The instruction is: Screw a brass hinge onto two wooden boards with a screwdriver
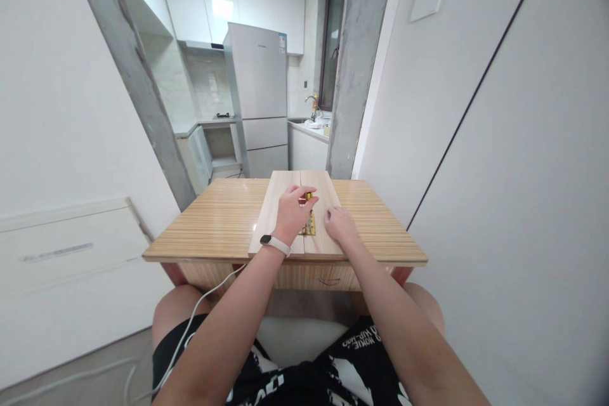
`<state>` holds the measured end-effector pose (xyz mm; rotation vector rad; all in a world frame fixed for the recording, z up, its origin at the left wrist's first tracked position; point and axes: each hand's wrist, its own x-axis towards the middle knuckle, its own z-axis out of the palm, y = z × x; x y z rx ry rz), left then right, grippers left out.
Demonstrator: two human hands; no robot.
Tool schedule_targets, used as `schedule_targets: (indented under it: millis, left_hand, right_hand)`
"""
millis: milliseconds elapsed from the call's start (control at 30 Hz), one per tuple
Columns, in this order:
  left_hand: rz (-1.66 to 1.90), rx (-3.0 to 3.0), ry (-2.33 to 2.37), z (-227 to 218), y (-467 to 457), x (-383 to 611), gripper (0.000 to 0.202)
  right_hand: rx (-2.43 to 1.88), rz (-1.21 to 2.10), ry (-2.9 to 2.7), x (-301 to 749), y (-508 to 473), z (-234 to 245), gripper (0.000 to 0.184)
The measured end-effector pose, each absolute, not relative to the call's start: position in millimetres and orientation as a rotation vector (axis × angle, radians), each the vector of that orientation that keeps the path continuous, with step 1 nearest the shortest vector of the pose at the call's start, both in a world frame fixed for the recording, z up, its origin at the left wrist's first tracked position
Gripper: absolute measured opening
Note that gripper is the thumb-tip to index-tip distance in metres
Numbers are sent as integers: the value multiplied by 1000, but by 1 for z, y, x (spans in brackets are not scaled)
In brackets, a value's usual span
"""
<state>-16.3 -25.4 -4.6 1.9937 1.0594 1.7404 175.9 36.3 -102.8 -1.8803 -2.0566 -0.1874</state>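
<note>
Drawer closed below; my left hand pinches a small yellow piece, my right hand curls, fingers together, over the board.

Black shorts (white-printed), watch

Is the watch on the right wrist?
No, the watch is strapped at the wrist of the left hand, while the wrist of the right hand is bare.
</note>
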Motion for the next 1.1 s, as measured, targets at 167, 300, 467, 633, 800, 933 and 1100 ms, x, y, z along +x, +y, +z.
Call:
schedule_targets:
  millis: [167, 300, 467, 633, 800, 933, 1100]
  left_hand:
    - [1622, 2053, 886, -9, -23, -15, 28]
    - [1608, 2015, 882, -11, -24, -14, 31]
    - [1734, 2073, 1007, -9, -27, -14, 19]
    - [1809, 2023, 1089, -8, -25, -15, 12]
    - [1711, 2017, 995, -9, -21, -17, 19]
    - [1658, 2055, 921, -11, -21, -16, 25]
    - [1740, 2049, 1031, -9, -25, -16, 25]
  right_hand:
    - [-1880, -196, -2052, 175, 35, -102, 38]
    - [-1880, -184, -2055, 175, 34, -101, 39]
    - [-1866, -197, -2045, 175, 35, -102, 39]
    - [-1868, -192, -2045, 175, 36, -103, 38]
    - [-1866, -188, -2046, 176, 36, -103, 39]
    - [-1875, -168, -2050, 175, 35, -102, 39]
    - [-1868, -195, -2040, 175, 34, -102, 40]
